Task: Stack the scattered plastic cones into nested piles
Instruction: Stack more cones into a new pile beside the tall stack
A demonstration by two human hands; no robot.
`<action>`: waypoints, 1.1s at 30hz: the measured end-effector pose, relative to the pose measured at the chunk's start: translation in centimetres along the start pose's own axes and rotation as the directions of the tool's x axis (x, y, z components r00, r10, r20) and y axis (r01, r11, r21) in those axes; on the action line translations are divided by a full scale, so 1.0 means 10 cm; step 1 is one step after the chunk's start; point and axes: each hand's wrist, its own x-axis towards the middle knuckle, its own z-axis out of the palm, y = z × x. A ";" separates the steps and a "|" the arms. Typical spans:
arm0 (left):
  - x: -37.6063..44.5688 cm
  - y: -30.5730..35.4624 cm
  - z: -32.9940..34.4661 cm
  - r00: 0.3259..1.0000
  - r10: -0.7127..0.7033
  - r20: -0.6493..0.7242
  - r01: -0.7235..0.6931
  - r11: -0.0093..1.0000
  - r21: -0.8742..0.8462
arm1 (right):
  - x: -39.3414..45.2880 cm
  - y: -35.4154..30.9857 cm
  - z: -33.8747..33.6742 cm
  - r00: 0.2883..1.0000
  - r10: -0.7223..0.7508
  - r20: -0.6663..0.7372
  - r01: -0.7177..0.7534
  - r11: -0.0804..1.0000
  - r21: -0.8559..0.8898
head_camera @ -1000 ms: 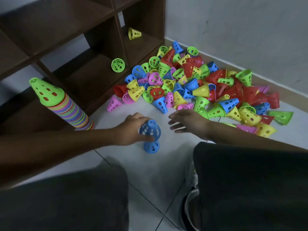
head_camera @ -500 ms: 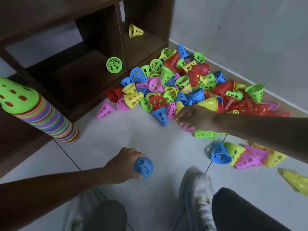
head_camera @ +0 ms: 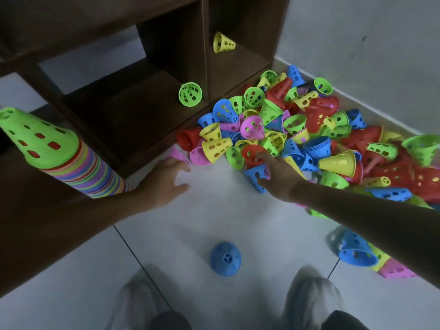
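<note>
While reaching into cone heap (head_camera: 309, 129) by shelf: left hand (head_camera: 166, 182) fingers spread, holding nothing; right hand (head_camera: 277, 172) fingers loose on blue cone (head_camera: 256, 175). Tall stack (head_camera: 71, 160) far left, small blue pile (head_camera: 225, 258) on floor.

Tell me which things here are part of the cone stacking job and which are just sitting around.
Part of the job:
- loose cone heap
- tall nested stack
- blue cone pile standing on the floor
- left hand, right hand, both open, reaching

Just there:
- wooden shelf
- shoes
- wall
</note>
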 end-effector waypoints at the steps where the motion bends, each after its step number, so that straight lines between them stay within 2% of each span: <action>1: 0.06 -0.02 -0.02 0.997 -0.019 -0.080 0.024 0.998 0.059 | 0.04 0.00 0.04 1.000 0.013 -0.025 -0.013 1.000 0.005; 3: 0.16 -0.07 -0.04 0.978 -0.075 -0.195 0.098 0.989 0.108 | 0.10 -0.02 0.10 0.997 0.054 -0.061 -0.052 0.998 0.033; 5: 0.25 -0.11 -0.04 0.971 -0.112 -0.213 0.134 0.987 0.088 | 0.15 -0.05 0.16 0.994 0.084 -0.066 -0.082 0.996 0.034; 10: 0.43 -0.32 0.04 0.981 -0.176 -0.084 0.179 0.983 0.031 | 0.19 -0.01 0.36 0.992 0.121 -0.042 -0.121 0.993 -0.006; 16: 0.34 -0.44 0.26 0.981 -0.194 0.020 0.195 0.978 -0.070 | 0.02 0.08 0.57 0.983 0.105 -0.151 -0.105 0.994 0.007; 21: 0.01 -0.30 0.41 0.977 -0.209 0.035 0.211 0.974 -0.079 | -0.15 0.19 0.62 0.972 0.107 -0.208 -0.083 0.989 0.120; 26: -0.39 0.12 0.39 0.965 -0.225 0.133 0.257 0.912 -0.319 | -0.47 0.21 0.61 0.965 0.131 -0.227 -0.078 0.970 0.230; 30: -0.70 0.58 0.25 0.953 -0.232 0.193 0.300 0.809 -0.506 | -0.86 0.12 0.60 0.948 0.235 -0.217 -0.115 0.883 0.454; 33: -0.90 0.82 0.09 0.954 -0.229 0.195 0.298 0.802 -0.518 | -1.19 -0.03 0.54 0.943 0.274 -0.187 -0.109 0.788 0.606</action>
